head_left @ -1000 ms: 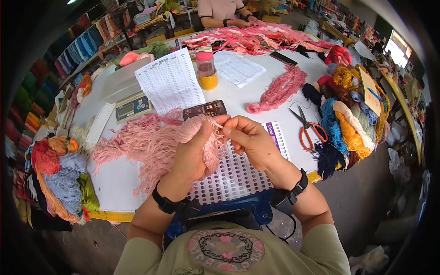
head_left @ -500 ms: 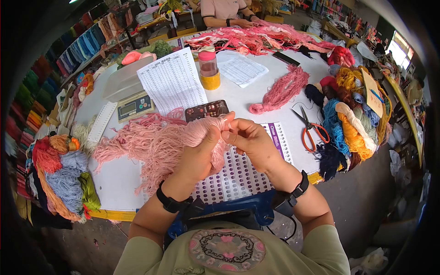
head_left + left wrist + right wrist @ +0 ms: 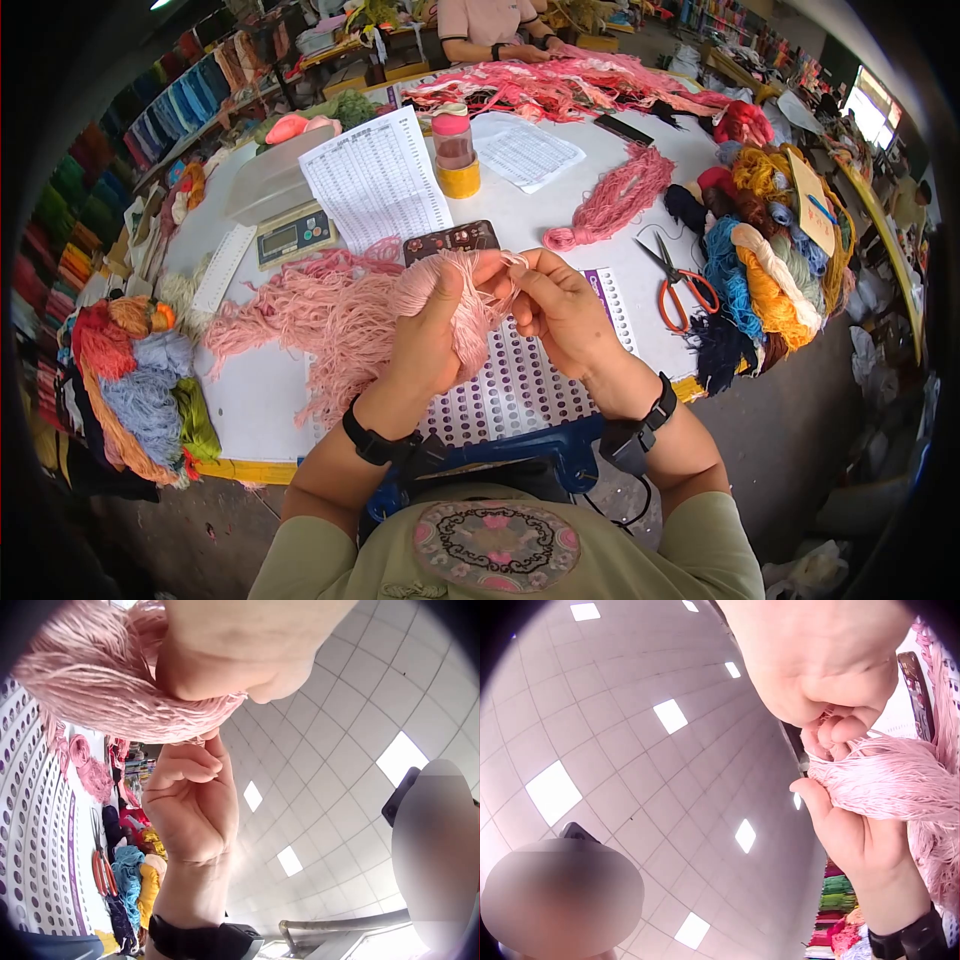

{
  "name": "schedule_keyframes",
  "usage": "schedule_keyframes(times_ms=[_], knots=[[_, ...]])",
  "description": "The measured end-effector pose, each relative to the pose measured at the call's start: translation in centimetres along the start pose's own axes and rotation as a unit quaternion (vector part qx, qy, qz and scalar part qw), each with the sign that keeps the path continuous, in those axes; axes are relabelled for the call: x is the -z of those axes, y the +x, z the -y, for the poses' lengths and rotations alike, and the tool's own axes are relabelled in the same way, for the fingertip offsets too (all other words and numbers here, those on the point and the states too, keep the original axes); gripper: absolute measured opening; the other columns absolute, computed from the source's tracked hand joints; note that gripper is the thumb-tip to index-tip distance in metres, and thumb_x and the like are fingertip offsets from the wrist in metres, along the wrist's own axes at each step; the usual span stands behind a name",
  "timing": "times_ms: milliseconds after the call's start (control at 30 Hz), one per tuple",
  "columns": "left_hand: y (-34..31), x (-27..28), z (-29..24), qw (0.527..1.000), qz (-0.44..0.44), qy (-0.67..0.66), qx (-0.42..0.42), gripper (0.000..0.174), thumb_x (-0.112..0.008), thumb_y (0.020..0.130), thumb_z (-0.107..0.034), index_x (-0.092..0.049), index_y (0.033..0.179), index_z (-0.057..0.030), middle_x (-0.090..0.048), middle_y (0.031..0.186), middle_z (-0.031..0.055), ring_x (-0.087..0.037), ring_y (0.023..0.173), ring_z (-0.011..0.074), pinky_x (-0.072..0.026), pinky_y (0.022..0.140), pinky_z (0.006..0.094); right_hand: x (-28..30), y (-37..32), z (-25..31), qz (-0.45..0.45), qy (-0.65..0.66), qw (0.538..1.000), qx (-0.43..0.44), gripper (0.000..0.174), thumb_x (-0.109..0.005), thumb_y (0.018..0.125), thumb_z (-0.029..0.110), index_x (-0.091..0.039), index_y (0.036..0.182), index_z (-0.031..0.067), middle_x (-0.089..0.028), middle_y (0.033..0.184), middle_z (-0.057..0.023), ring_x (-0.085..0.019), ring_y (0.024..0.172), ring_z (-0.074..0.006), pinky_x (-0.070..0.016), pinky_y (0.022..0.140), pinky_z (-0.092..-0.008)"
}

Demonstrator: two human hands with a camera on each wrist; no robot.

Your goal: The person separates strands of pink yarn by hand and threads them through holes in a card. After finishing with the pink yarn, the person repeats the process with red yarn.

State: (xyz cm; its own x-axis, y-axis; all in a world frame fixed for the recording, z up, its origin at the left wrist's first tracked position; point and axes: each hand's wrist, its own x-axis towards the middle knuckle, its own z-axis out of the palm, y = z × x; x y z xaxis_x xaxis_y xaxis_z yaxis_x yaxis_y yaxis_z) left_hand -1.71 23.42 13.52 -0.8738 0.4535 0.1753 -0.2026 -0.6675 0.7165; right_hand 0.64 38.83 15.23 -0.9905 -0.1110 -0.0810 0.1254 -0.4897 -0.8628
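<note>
A looped bundle of light pink yarn (image 3: 468, 325) is held up by my left hand (image 3: 425, 335), its thumb over the near side. Strands at the bundle's upper right end are pinched between the thumb and fingers of my right hand (image 3: 565, 315). In the left wrist view the bundle (image 3: 105, 690) hangs from the left hand (image 3: 240, 652), and the right hand (image 3: 195, 799) has curled fingers at its edge. The right wrist view shows the pinched strands beside the bundle (image 3: 892, 776). Loose pink yarn (image 3: 350, 345) lies to the left.
Orange-handled scissors (image 3: 686, 290) and a dark pink skein (image 3: 620, 195) lie to the right. Behind the hands are a patterned case (image 3: 450, 240), a scale (image 3: 295, 238), printed sheets (image 3: 375, 180) and a pink-lidded bottle (image 3: 453, 145). Colourful yarn piles flank both sides. Another person sits opposite.
My right hand has shifted slightly to the right and up, with strands now stretched between it and the bundle. The left hand keeps its grip.
</note>
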Motion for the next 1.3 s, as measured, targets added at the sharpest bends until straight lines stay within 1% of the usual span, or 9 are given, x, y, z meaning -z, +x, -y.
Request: schedule_keyframes(times_ms=[300, 400, 667, 867, 933, 1000, 1100, 1167, 1300], knots=[[0.3, 1.5, 1.3, 0.965, 0.056, 0.254, -0.037, 0.053, -0.047, 0.098, -0.035, -0.044, 0.133, 0.0057, -0.054, 0.124, 0.0112, -0.052, 0.113, 0.0180, -0.0425, 0.096, 0.0324, 0.1, 0.2, -0.9, 0.010, -0.108, 0.994, 0.023, 0.008, -0.064, 0.088, 0.018, -0.064, 0.088, 0.0098, -0.057, 0.076, 0.0077, -0.041, 0.058, 0.0002, -0.0315, 0.052, -0.0162], [0.3, -0.7, 0.6, 0.998, 0.019, 0.058, -0.009, 0.049, -0.049, 0.098, -0.032, -0.048, 0.130, 0.0052, -0.055, 0.123, 0.0108, -0.053, 0.113, 0.0173, -0.0429, 0.097, 0.0313, -0.1, 0.1, -0.6, -0.003, -0.085, 0.996, 0.023, 0.006, -0.064, 0.087, 0.016, -0.064, 0.089, 0.0105, -0.059, 0.078, 0.0076, -0.042, 0.059, 0.0002, -0.0320, 0.053, -0.0161], [0.9, 0.1, 0.9, 0.993, 0.010, 0.107, -0.039, 0.040, -0.053, 0.097, -0.019, -0.048, 0.128, 0.0062, -0.056, 0.122, 0.0141, -0.056, 0.109, 0.0181, -0.0454, 0.094, 0.0303, -0.3, -0.2, -0.2, 0.009, 0.058, 0.998, 0.017, 0.009, -0.057, 0.090, 0.013, -0.063, 0.096, 0.0114, -0.061, 0.082, 0.0050, -0.045, 0.059, -0.0005, -0.0374, 0.051, -0.0190], [0.6, 1.4, -3.7, 0.996, -0.046, 0.063, 0.041, 0.023, -0.052, 0.096, -0.019, -0.052, 0.109, -0.0003, -0.060, 0.109, 0.0152, -0.060, 0.087, 0.0155, -0.0505, 0.074, 0.0260, 2.2, -1.2, 1.2, 0.011, -0.169, 0.981, 0.099, 0.010, -0.052, 0.096, 0.016, -0.060, 0.095, 0.0099, -0.058, 0.082, 0.0031, -0.049, 0.067, -0.0051, -0.0430, 0.060, -0.0206], [0.3, 5.9, -6.5, 0.996, -0.069, 0.024, 0.059, 0.021, -0.051, 0.097, -0.021, -0.053, 0.108, -0.0027, -0.060, 0.097, 0.0092, -0.055, 0.071, 0.0108, -0.0482, 0.059, 0.0231, 6.4, 0.0, 1.9, -0.115, -0.104, 0.953, 0.261, 0.010, -0.052, 0.096, 0.020, -0.057, 0.095, 0.0106, -0.063, 0.098, -0.0020, -0.058, 0.090, -0.0117, -0.0478, 0.080, -0.0271], [0.0, 10.7, -8.8, 0.990, -0.124, -0.067, 0.032, 0.018, -0.050, 0.097, -0.020, -0.054, 0.104, -0.0040, -0.057, 0.085, 0.0032, -0.047, 0.061, 0.0074, -0.0432, 0.051, 0.0207, 11.1, -0.6, 3.6, -0.138, 0.097, 0.966, 0.196, 0.015, -0.046, 0.098, 0.022, -0.053, 0.096, 0.0089, -0.063, 0.111, -0.0134, -0.063, 0.094, -0.0191, -0.0513, 0.088, -0.0363], [-2.4, 21.8, -14.4, 0.973, -0.214, -0.087, 0.019, 0.014, -0.047, 0.097, -0.016, -0.054, 0.097, -0.0045, -0.054, 0.079, 0.0009, -0.043, 0.057, 0.0062, -0.0391, 0.049, 0.0185, 19.5, -3.0, 4.0, -0.185, 0.182, 0.948, 0.184, 0.016, -0.041, 0.099, 0.020, -0.049, 0.089, 0.0112, -0.049, 0.068, 0.0009, -0.054, 0.068, -0.0130, -0.0528, 0.081, -0.0388], [-4.6, 27.9, -19.1, 0.954, -0.297, -0.045, 0.000, 0.014, -0.045, 0.098, -0.016, -0.053, 0.094, -0.0044, -0.051, 0.072, -0.0007, -0.043, 0.056, 0.0060, -0.0367, 0.047, 0.0187, 25.4, -5.0, 5.4, -0.244, 0.073, 0.943, 0.214, 0.018, -0.045, 0.098, 0.025, -0.050, 0.087, 0.0117, -0.044, 0.067, 0.0025, -0.044, 0.058, -0.0102, -0.0504, 0.062, -0.0302], [-7.7, 32.0, -24.6, 0.921, -0.358, -0.044, -0.151, 0.018, -0.046, 0.097, -0.015, -0.054, 0.104, -0.0010, -0.046, 0.063, -0.0030, -0.040, 0.053, 0.0047, -0.0352, 0.047, 0.0183, 40.7, -11.5, 13.9, -0.497, -0.136, 0.780, 0.356, 0.018, -0.050, 0.092, 0.018, -0.048, 0.076, 0.0104, -0.045, 0.062, 0.0002, -0.039, 0.046, -0.0083, -0.0303, 0.038, -0.0239]])
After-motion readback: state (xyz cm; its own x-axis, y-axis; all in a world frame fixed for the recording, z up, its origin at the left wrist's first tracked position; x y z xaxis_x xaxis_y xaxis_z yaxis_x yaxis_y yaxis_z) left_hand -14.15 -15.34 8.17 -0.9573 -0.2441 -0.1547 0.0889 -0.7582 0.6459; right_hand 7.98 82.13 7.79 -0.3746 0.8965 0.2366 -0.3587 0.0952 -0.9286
